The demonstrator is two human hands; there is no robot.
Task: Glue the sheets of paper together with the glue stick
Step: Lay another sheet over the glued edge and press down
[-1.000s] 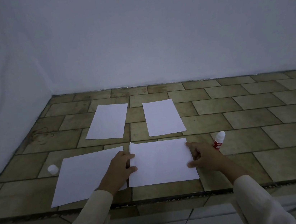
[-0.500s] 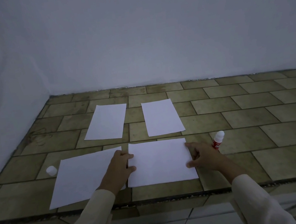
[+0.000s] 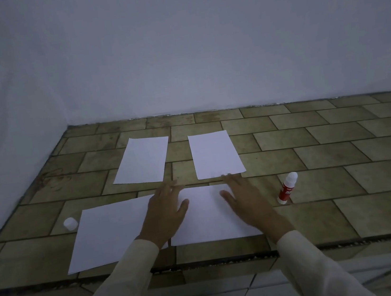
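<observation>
**Both palms flat on the near right sheet**

The near right sheet (image 3: pixel 207 223) lies flat on the tiled surface (image 3: pixel 347 214), close to its front edge, and both of your hands are on it. Your left hand (image 3: pixel 166 213) lies palm down over the sheet's left edge, with the fingers straight and reaching towards its far corner. Your right hand (image 3: pixel 243 201) lies palm down on its right part, with the fingers straight and the thumb spread inward. Neither grip is clamped on anything: both are apart and flat against the paper.

The near left sheet (image 3: pixel 111 233) sits at a slight angle, and its right edge runs under your left hand and sleeve. You cannot tell from here whether the two sheets overlap.

The glue stick (image 3: pixel 287 189) stands upright just right of your right hand, apart from it, with a red body and a white top. A small white cap (image 3: pixel 70 223) stands at the far left corner of the near left sheet.

Farther back, the far left sheet (image 3: pixel 142 163) and the far right sheet (image 3: pixel 215 154) lie side by side with a gap between them. The fingertips of your right hand come up to the near edge of the far right sheet. A plain pale wall (image 3: pixel 201 47) rises behind the tiles.
</observation>
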